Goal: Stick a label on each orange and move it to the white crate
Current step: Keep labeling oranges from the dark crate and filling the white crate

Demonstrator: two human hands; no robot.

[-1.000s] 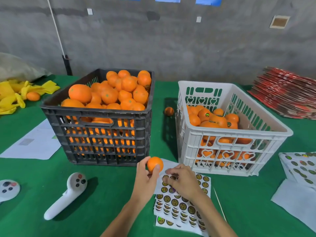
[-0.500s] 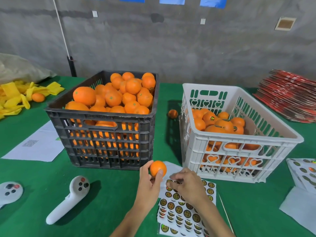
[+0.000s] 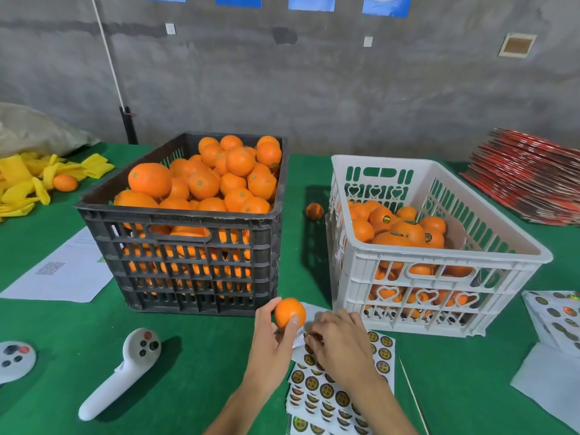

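Left hand (image 3: 272,339) raised, fingers (image 3: 293,321) curled — right hand (image 3: 340,343) palm-down.

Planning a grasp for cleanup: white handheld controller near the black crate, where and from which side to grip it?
Grip the white controller around its long handle, probably from above: it lies flat on the green table, and the handle is bare, while the rounded head carries buttons.

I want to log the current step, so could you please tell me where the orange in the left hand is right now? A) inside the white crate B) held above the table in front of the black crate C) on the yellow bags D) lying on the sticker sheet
B: the left hand grips the orange just in front of the black crate, while the right hand works at the sticker sheet.
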